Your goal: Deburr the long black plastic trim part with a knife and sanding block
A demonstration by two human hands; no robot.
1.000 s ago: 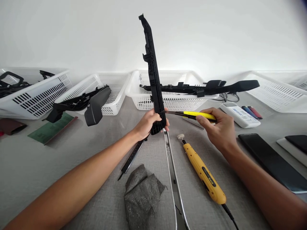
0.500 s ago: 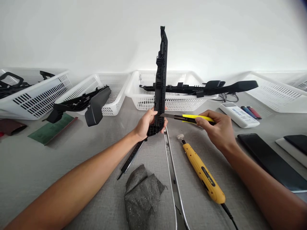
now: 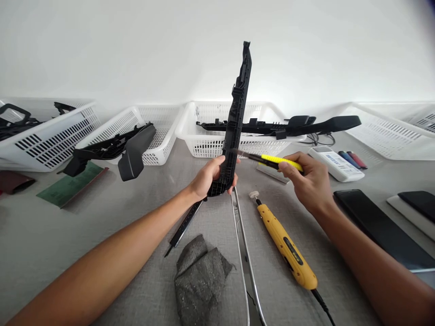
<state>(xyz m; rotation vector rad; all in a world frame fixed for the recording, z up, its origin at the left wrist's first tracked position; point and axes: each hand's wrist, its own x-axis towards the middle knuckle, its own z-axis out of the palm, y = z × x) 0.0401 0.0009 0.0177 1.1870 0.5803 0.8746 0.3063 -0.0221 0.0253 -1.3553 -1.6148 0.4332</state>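
While the left hand (image 3: 209,176) is gripping the lower end of a long black trim piece (image 3: 237,113), its fingers are closing fully around that end and holding the piece almost upright in mid-scene, leaning slightly right, apparently so that its right edge is facing the blade; the right hand (image 3: 307,181) is pinching a yellow utility knife (image 3: 277,160) with closed fingers, keeping it nearly level and pointing left, with the blade tip meeting the piece's edge just above the left thumb, a grip that seems to be giving fine control; on the grey surface (image 3: 50,235) near the person a grey abrasive pad (image 3: 199,278), a chrome strip (image 3: 245,253) and a yellow rotary tool (image 3: 287,246) are lying within easy reach, the tool pointing towards the far side; a thin black strip (image 3: 183,228) is lying under the left wrist; along the far edge white baskets (image 3: 185,129) are holding similar black parts, probably sorted, and a green sandpaper sheet (image 3: 70,183) is lying at far left.
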